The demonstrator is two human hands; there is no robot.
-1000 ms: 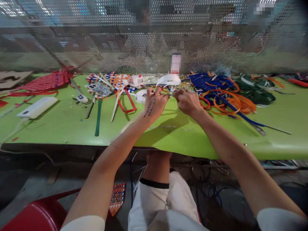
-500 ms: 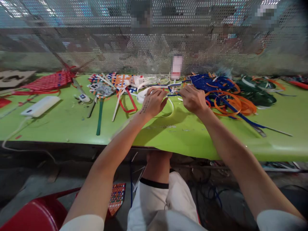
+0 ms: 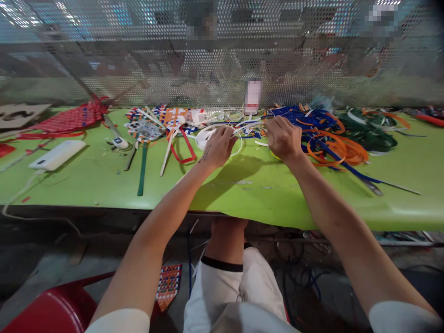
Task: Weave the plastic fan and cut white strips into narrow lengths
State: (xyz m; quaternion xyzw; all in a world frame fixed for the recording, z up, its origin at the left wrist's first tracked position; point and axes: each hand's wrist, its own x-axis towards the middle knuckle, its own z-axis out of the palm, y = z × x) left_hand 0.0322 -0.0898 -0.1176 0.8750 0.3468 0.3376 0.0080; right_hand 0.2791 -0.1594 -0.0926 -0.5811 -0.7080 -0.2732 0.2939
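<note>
Both my hands are raised over the green table (image 3: 243, 194), a short distance apart. A white plastic strip (image 3: 251, 125) runs between them. My left hand (image 3: 221, 144) is closed on its left part, fingers bent, beside a coil of white strip (image 3: 201, 138) that it partly covers. Holding the other end, my right hand (image 3: 283, 138) is curled in a fist with its fingertips hidden from me. A bit of something yellow (image 3: 275, 155) shows under the right hand. A phone (image 3: 253, 97) stands upright behind the strip.
Left lie woven pieces (image 3: 173, 116), a green strip (image 3: 142, 171), a white power bank (image 3: 57, 155) with a cable, and red weaving (image 3: 71, 119). Right are orange coils (image 3: 354, 152), blue strips (image 3: 360, 175) and a dark green bundle (image 3: 379, 138). A perforated metal screen (image 3: 138, 60) rises behind.
My right hand has moved slightly right and up, drawing the white strip straighter between the hands. My left hand has shifted a little left, and the loose white loop beside it looks smaller.
</note>
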